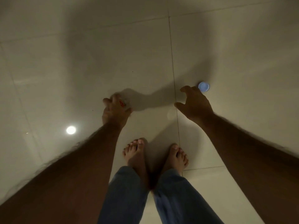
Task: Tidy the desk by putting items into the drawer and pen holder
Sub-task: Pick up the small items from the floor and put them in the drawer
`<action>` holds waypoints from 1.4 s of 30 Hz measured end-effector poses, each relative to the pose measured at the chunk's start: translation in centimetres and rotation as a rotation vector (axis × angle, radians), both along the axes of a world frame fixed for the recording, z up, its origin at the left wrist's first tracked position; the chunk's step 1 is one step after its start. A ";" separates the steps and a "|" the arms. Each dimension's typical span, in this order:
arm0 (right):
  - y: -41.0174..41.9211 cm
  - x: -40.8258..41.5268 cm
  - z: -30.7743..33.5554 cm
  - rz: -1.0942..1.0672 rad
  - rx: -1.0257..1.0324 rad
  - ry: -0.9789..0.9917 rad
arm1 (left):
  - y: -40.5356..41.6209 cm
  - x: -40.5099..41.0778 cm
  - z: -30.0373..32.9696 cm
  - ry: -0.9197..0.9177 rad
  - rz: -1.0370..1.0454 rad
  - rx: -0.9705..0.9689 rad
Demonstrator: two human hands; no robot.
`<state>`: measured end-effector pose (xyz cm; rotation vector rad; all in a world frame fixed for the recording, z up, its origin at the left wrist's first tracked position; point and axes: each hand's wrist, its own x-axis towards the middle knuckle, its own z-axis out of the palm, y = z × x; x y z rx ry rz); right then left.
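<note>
I see both hands lowered over a pale tiled floor (145, 54). My left hand (115, 110) is curled around a small clear item with a red streak (123, 103); what it is I cannot tell. My right hand (194, 104) is spread, fingers apart, just beside a pale blue round cap (204, 86) on the floor. Bare feet (137, 152) stand below.
</note>
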<state>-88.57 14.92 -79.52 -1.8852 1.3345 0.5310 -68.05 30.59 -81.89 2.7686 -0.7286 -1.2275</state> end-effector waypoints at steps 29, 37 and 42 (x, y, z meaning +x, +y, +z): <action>5.0 -1.5 4.8 -0.334 -0.014 -0.084 | -4.0 -5.9 9.0 0.454 0.587 -0.251; 3.1 3.3 21.5 -0.287 -0.100 -0.370 | -7.6 -3.4 24.3 0.500 0.615 -0.353; -1.6 7.5 33.6 -0.276 -0.232 -0.559 | -12.4 -0.2 35.7 0.526 0.575 -0.411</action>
